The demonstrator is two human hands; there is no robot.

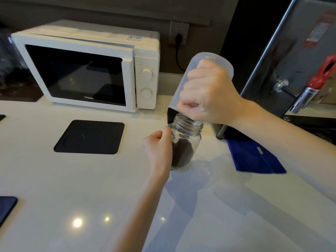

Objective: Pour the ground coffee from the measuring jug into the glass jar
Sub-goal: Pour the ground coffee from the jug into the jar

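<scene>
A clear glass jar (pixel 190 135) stands on the white counter, with dark ground coffee (pixel 181 153) heaped in its lower part. My left hand (pixel 160 148) grips the jar's left side. My right hand (pixel 207 93) is closed around the handle of a translucent plastic measuring jug (pixel 183 82). The jug is turned almost upside down, its base up and its rim just above the jar's open mouth. The jug looks nearly empty; my fingers hide its handle.
A white microwave (pixel 87 68) stands at the back left. A black square mat (pixel 90 137) lies left of the jar, a folded blue cloth (pixel 252 157) right of it. A steel urn with a red-handled tap (pixel 307 91) stands at the right.
</scene>
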